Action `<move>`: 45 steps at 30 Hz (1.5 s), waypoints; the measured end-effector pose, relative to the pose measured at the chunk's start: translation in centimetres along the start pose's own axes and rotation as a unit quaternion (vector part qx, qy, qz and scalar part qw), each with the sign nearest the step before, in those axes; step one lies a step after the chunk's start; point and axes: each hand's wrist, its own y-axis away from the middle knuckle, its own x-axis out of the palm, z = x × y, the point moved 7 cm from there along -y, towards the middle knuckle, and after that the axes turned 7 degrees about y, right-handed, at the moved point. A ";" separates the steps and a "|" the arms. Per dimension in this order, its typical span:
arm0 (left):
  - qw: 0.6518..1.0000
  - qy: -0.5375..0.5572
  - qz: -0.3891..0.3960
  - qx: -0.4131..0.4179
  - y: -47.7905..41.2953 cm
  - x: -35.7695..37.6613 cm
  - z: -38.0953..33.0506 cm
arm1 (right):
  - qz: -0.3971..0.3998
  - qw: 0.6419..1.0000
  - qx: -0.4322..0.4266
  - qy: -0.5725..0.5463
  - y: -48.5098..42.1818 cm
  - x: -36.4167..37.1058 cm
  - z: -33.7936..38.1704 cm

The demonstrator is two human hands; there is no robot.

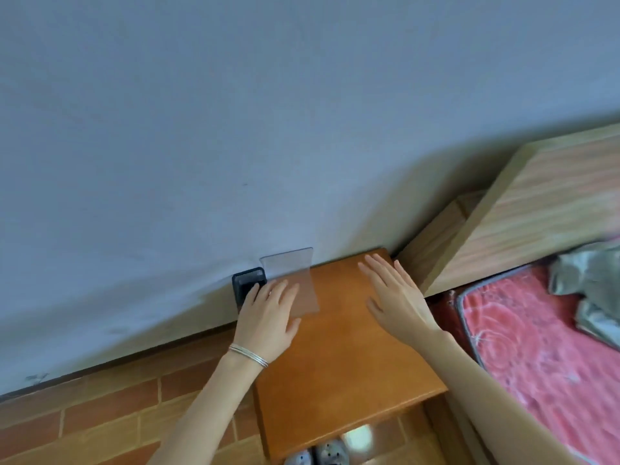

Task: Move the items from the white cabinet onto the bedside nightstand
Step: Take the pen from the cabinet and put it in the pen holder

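Orange-brown wooden nightstand (352, 364) at lower centre holds a black mesh holder (247, 280) and clear plastic stand (290, 266) against the wall (235, 129), where your flat left hand (268, 318) seems to steady them, right hand (394, 297) spread, empty.

Two hands showing: left hand (268, 317), right hand (396, 303). One nightstand (345, 374), one black mesh holder (246, 280), one clear sheet (290, 266) sitting together. Two shoes (330, 453) peeking at 6 o'clock.

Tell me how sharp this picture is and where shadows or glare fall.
Head view: soft throughout, the grey cloth at the right edge smeared; a soft shadow falls on the wall left of the headboard; a glare spot below the nightstand, by the shoes.
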 end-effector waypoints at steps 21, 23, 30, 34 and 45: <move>0.696 0.045 0.000 0.716 16.4 -12.1 -49.6 | -0.076 0.796 0.575 0.173 50.5 -23.2 -0.9; 0.639 0.048 0.024 0.767 22.9 -11.3 -51.9 | -0.075 0.744 0.645 0.159 56.6 -22.9 4.1; 0.385 0.074 0.125 0.911 49.7 -10.2 -53.3 | -0.055 0.511 0.844 0.153 72.1 -23.3 27.8; 0.236 0.083 0.152 0.956 64.5 -11.1 -48.9 | -0.024 0.382 0.911 0.150 76.8 -23.2 42.1; -0.026 0.117 0.200 0.972 97.6 -16.0 -28.4 | 0.053 0.124 0.983 0.123 81.1 -22.6 79.0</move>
